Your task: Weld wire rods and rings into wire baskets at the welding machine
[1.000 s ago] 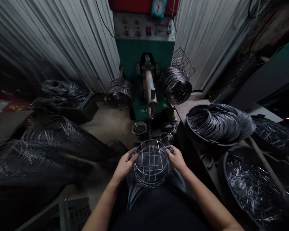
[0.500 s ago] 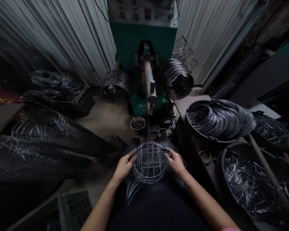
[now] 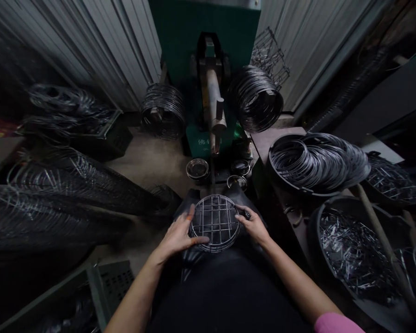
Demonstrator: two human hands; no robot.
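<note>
Steel wire forms the round basket that sits on the person's dark-aproned lap, grid base turned up toward the camera. The left hand clasps the basket's rim at 9 o'clock, fingers spread, thumb lying along the lower edge, forefinger pointing up the side. The right hand pinches the rim at 3 o'clock, fingers curled close around the wire.

Just past the basket at 12 o'clock, three small round tins stand on the floor at the foot of a green machine, whose metal arm points down toward them. Coils of dark wire hang at either side of the machine, one at 11 o'clock, a larger one at 1 o'clock.

At 2 o'clock a black tub holds a heap of wire rings. At 4 o'clock another tub is filled with short cut wire pieces. From 9 to 10 o'clock, long stacks of finished wire frames lie on their sides, well apart from the hands. A perforated crate sits at 7 o'clock.
</note>
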